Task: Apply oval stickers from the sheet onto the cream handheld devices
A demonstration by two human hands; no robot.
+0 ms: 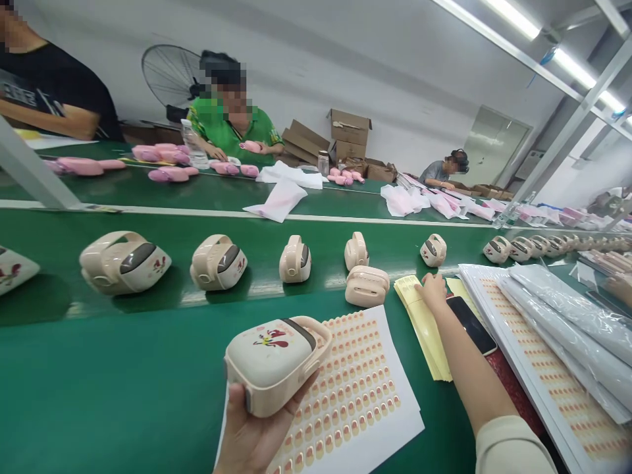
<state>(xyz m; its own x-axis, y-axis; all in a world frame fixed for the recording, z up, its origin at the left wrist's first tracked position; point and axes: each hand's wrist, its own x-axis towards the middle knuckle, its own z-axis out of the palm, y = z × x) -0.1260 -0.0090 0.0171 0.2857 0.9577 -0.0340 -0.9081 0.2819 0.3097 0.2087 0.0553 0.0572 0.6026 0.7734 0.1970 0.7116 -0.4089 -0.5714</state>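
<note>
My left hand (257, 431) holds up a small cream box-shaped device (271, 359) with a carrying handle, a dark strip and a red printed picture on its white face. Under it lies a white sheet of oval stickers (360, 375), partly covered by the hand and device. My right hand (433, 291) reaches forward to the far end of a yellow strip sheet (419, 329), its fingers drawn together at the edge. Whatever is between those fingers is too small to make out. A black phone (471, 324) lies beside my right forearm.
Similar cream devices (218, 263) stand in a row along the green belt (326, 316); one (367, 286) sits close to the sticker sheet. More sticker sheets (543, 355) and plastic bags (577, 329) lie at right. Across the belt, a person in green (232, 125) handles pink items (172, 174).
</note>
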